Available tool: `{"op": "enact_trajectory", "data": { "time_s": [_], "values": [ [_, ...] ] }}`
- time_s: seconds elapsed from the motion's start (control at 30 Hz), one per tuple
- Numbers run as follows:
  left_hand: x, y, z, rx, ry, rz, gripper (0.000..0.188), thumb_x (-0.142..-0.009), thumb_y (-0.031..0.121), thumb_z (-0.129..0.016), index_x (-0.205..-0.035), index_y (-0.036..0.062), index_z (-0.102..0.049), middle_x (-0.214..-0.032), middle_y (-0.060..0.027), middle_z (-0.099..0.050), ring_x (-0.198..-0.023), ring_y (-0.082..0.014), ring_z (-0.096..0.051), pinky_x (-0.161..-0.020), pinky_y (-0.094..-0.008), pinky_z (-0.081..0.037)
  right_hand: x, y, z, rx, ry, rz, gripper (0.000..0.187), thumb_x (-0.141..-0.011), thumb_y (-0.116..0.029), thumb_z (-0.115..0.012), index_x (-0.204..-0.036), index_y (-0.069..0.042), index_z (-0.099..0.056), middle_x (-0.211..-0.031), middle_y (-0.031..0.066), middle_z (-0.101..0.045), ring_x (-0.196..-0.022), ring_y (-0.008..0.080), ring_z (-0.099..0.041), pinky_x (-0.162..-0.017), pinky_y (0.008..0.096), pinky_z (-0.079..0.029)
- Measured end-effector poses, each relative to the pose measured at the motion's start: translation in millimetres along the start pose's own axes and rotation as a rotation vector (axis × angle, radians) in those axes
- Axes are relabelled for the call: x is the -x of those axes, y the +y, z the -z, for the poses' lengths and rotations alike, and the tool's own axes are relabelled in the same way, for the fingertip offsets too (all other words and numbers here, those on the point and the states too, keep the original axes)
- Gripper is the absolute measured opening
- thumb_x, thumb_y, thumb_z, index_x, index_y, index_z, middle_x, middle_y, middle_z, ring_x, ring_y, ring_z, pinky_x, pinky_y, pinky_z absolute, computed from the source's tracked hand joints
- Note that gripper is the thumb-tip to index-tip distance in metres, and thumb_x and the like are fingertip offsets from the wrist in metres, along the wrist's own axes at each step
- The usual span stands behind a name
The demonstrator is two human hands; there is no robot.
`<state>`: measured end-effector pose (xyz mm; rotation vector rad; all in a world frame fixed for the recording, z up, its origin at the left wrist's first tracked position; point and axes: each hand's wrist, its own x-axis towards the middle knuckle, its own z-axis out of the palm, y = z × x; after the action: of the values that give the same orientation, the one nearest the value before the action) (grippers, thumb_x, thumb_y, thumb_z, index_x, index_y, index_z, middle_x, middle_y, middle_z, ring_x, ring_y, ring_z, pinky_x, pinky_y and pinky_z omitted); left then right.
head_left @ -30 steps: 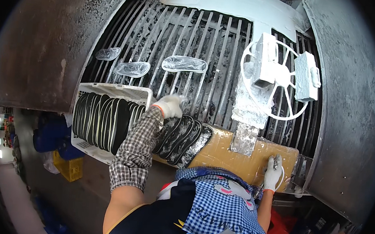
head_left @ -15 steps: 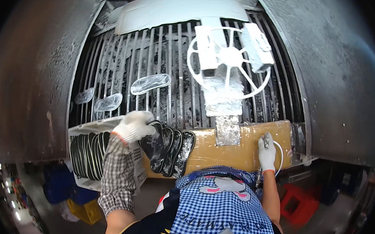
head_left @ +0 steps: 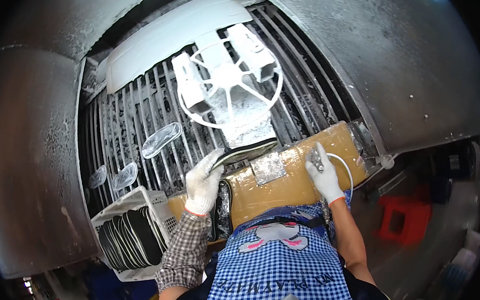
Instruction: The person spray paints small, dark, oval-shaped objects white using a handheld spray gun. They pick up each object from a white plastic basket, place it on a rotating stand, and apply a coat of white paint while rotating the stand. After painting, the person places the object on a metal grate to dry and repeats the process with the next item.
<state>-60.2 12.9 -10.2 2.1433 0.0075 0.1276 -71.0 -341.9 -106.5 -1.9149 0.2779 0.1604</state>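
My left hand [head_left: 202, 184], in a white knit glove, grips one end of a dark, sole-shaped piece [head_left: 249, 151] with a pale edge. The piece is seen nearly edge-on, tilted above the tan board, its far end near the spoked turntable [head_left: 227, 77]. Below that hand, more of these dark pieces [head_left: 223, 210] lie overlapped on the board, partly hidden by my glove and sleeve. My gloved right hand [head_left: 327, 179] is closed around a metal spray gun [head_left: 317, 161] with a white hose [head_left: 347, 164], over the board's right part. Much of the gun is covered by my fingers.
A tan, tape-covered board [head_left: 297, 180] spans the front, with a metal plate [head_left: 268, 169] on it. Left stands a white basket [head_left: 163, 203] of dark pieces. Behind are metal bars [head_left: 160, 90] bearing clear oval shapes [head_left: 162, 140]. Booth walls [head_left: 31, 150] flank both sides; a red stool [head_left: 406, 219] stands right.
My left hand has moved right from the row of dark pieces, lifting one toward the turntable. The right hand still holds the spray gun. The whole view has turned and shifted.
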Motion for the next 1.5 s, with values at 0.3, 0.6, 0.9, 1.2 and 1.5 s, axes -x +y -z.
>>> {"op": "enact_trajectory", "data": {
  "time_s": [0.3, 0.6, 0.9, 1.2, 1.5],
  "values": [
    [-12.1, 26.2, -34.2, -0.087, -0.005, -0.338, 0.046, -0.082, -0.016, -0.068, -0.123, 0.0003, -0.077, -0.124, -0.0193, -0.077, -0.119, -0.0310, -0.074, -0.104, -0.0365, -0.057, 11.2, -76.8, -7.5, 0.080, -0.244, 0.189, 0.081, -0.097, -0.025, -0.070, -0.168, -0.017, -0.032, -0.132, 0.0319, -0.067, -0.121, 0.0490, -0.066, -0.103, 0.0506, -0.052],
    [-10.6, 24.1, -43.6, -0.137, 0.056, -0.477, 0.056, -0.072, -0.020, -0.065, -0.122, 0.0022, -0.078, -0.127, -0.0194, -0.076, -0.121, -0.0329, -0.073, -0.107, -0.0382, -0.056, 10.1, -75.8, -23.6, 0.209, -0.268, 0.221, 0.081, -0.098, -0.030, -0.070, -0.169, -0.023, -0.031, -0.110, 0.0330, -0.071, -0.101, 0.0501, -0.070, -0.091, 0.0545, -0.054],
    [-6.1, 26.3, -49.5, -0.095, 0.077, -0.475, 0.058, -0.070, -0.021, -0.066, -0.122, 0.0016, -0.078, -0.128, -0.0211, -0.075, -0.124, -0.0338, -0.072, -0.109, -0.0384, -0.055, 37.1, -110.5, -36.5, 0.068, -0.383, 0.346, 0.079, -0.099, -0.026, -0.067, -0.169, -0.025, -0.031, -0.104, 0.0291, -0.070, -0.094, 0.0458, -0.070, -0.084, 0.0520, -0.054],
    [-5.7, 21.9, -34.6, -0.066, 0.127, -0.492, 0.053, -0.072, -0.018, -0.070, -0.120, 0.0029, -0.079, -0.125, -0.0201, -0.076, -0.121, -0.0343, -0.073, -0.107, -0.0386, -0.057, 16.2, -102.5, -12.6, 0.121, -0.275, 0.178, 0.079, -0.098, -0.026, -0.070, -0.168, -0.026, -0.034, -0.133, 0.0301, -0.068, -0.118, 0.0469, -0.068, -0.102, 0.0487, -0.053],
    [-5.3, 22.7, -20.3, -0.048, 0.166, -0.483, 0.047, -0.079, -0.014, -0.077, -0.123, 0.0023, -0.078, -0.122, -0.0196, -0.077, -0.115, -0.0319, -0.076, -0.101, -0.0369, -0.059, -0.2, -86.6, 3.0, 0.070, -0.113, 0.110, 0.076, -0.096, -0.021, -0.070, -0.166, -0.014, -0.038, -0.142, 0.0296, -0.064, -0.132, 0.0446, -0.062, -0.110, 0.0454, -0.049]
  ]
}}
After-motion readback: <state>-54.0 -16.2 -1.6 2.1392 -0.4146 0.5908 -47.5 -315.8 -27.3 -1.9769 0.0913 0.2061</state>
